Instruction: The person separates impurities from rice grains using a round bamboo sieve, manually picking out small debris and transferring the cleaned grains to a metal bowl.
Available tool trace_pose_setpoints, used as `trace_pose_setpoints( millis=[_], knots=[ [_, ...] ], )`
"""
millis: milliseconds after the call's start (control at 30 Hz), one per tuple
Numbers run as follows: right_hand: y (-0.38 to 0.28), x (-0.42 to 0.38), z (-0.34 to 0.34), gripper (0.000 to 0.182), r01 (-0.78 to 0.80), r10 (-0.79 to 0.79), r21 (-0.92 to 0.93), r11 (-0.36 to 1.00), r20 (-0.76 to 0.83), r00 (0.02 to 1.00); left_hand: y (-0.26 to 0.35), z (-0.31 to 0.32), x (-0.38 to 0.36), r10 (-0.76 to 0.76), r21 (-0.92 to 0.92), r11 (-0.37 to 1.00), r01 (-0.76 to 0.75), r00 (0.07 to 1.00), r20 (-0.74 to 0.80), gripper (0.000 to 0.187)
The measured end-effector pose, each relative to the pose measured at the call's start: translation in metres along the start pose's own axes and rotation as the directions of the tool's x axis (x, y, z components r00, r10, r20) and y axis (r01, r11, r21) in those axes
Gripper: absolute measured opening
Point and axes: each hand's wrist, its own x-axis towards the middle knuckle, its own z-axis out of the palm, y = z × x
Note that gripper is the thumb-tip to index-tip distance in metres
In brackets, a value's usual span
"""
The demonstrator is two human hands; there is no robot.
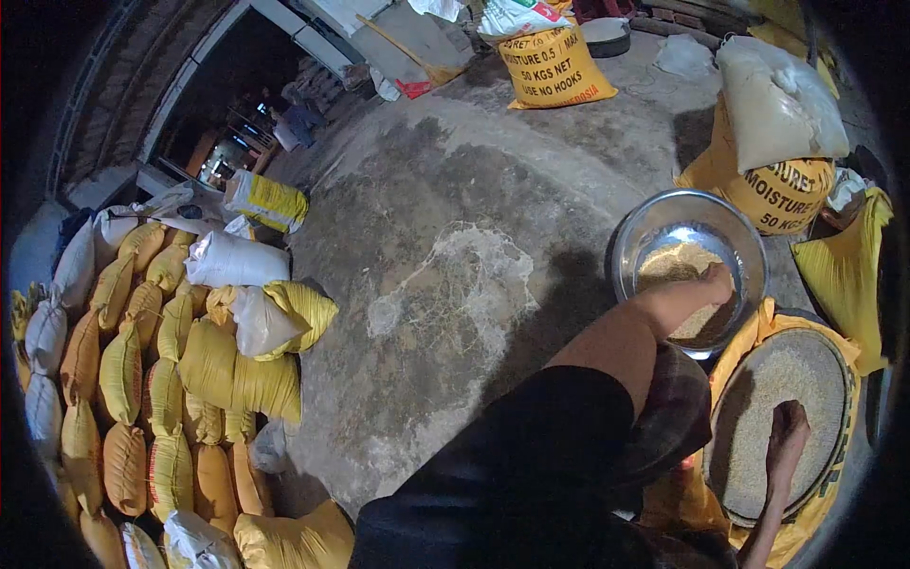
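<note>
My left hand [718,283] is inside a shiny metal basin [626,248], fingers curled inward over the tan grain [678,264] that covers part of its bottom. What those fingers hold, if anything, is hidden. Over a round, dark-rimmed tray [723,446] spread with pale grain [773,375], my right hand [789,429] has its fingers drawn together and pointing down. Anything within them is too small to make out. The tray rests on an orange-yellow sack [846,346].
Stacked filled sacks [120,375] line the left side. Printed yellow sacks stand at the back [559,68] and right [782,194], the right one under a clear plastic bag [779,109]. My bare knee [607,356] is beside the basin. A broom [438,72] lies far back.
</note>
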Motion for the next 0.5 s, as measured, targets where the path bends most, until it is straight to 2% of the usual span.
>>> trace_pose_setpoints(
  millis=[67,100,133,167,200,233,267,300,333,367,400,433,467,500],
  knots=[
    [0.003,-0.002,-0.002,0.002,-0.007,0.007,0.037,0.999,-0.006,1.000,0.009,0.004,0.007,0.117,-0.033,0.993,-0.117,0.993,-0.012,0.031],
    [0.001,-0.003,-0.004,0.002,0.012,-0.012,-0.019,1.000,0.006,1.000,0.017,0.019,0.020,0.122,-0.033,0.992,-0.122,0.992,-0.011,0.031],
    [-0.002,-0.004,-0.007,0.002,0.031,-0.029,-0.075,0.997,0.018,0.999,0.028,0.042,0.037,0.172,0.011,0.984,-0.175,0.949,-0.266,0.022],
    [-0.002,-0.006,-0.007,0.002,0.025,-0.023,-0.080,0.997,0.016,1.000,0.036,0.056,0.047,0.219,0.064,0.974,-0.216,0.838,-0.500,0.018],
    [-0.002,-0.008,-0.007,0.002,0.021,-0.020,-0.074,0.997,0.010,1.000,0.042,0.041,0.027,0.227,0.062,0.972,-0.226,0.838,-0.496,0.018],
    [-0.002,-0.011,-0.008,0.001,0.012,-0.012,-0.074,0.997,0.000,1.000,0.048,0.007,-0.015,0.120,-0.178,0.955,-0.239,0.855,-0.504,0.018],
    [-0.004,-0.014,-0.010,0.002,-0.030,0.030,-0.086,0.996,0.003,1.000,0.055,-0.015,-0.044,0.031,-0.408,0.877,-0.253,0.878,-0.478,0.018],
    [0.013,-0.020,-0.008,0.003,-0.026,0.026,-0.147,0.989,-0.003,1.000,0.055,-0.009,-0.036,0.165,-0.433,0.807,-0.402,0.857,-0.488,0.017],
    [-0.001,-0.023,-0.015,0.004,-0.028,0.029,-0.136,0.990,0.004,1.000,0.061,0.000,-0.017,0.304,-0.463,0.699,-0.545,0.812,-0.497,0.017],
    [0.011,-0.030,-0.013,0.005,-0.104,0.102,-0.133,0.986,-0.021,0.995,0.069,-0.002,-0.015,0.545,-0.218,0.741,-0.635,0.759,-0.356,0.019],
    [0.013,-0.034,-0.014,0.006,-0.101,0.099,-0.136,0.986,-0.023,0.995,0.074,-0.022,-0.048,0.402,-0.464,0.698,-0.545,0.835,-0.376,0.016],
    [-0.001,-0.035,-0.022,0.006,-0.220,0.227,-0.153,0.963,0.029,0.973,0.073,-0.024,-0.065,0.428,-0.390,0.606,-0.694,0.697,-0.576,0.015],
    [0.018,-0.041,-0.017,0.007,-0.170,0.178,-0.142,0.975,0.048,0.983,0.084,-0.030,-0.057,0.424,-0.364,0.723,-0.588,0.792,-0.439,0.014],
    [0.016,-0.044,-0.017,0.009,-0.155,0.160,-0.134,0.979,0.029,0.987,0.085,-0.029,-0.072,0.392,-0.336,0.609,-0.719,0.640,-0.660,0.014]
  ],
)
